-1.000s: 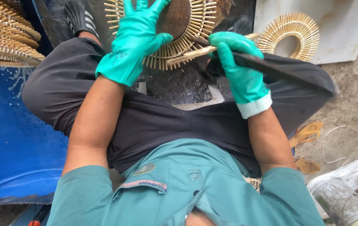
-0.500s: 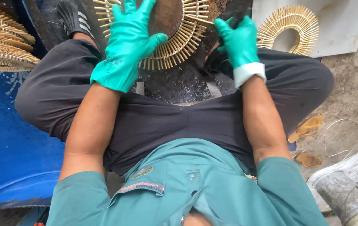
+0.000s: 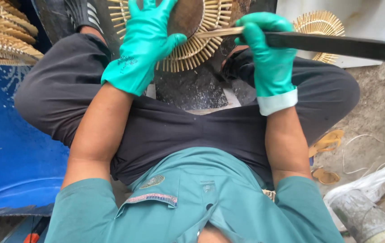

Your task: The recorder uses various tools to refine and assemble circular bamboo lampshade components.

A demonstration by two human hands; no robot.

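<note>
I sit cross-legged in dark trousers and a teal shirt, wearing green rubber gloves. My left hand (image 3: 145,42) lies flat on a round woven disc (image 3: 197,27) with a brown centre and a ring of radiating bamboo sticks, pressing it down between my knees. My right hand (image 3: 266,54) grips a thin bamboo stick (image 3: 217,32) whose tip meets the disc's rim. A long dark flat blade (image 3: 336,44) runs from that same hand out to the right edge.
A second bamboo ring (image 3: 320,27) rests on a white board (image 3: 372,18) at the upper right. Stacked woven discs (image 3: 3,31) sit upper left above a blue drum (image 3: 8,148). A pale pipe (image 3: 368,220) and cord (image 3: 359,148) lie on the dirt floor to the right.
My right hand has dropped from the disc's upper edge, now holding a stick and the dark blade across to the right. The left hand stays on the disc.
</note>
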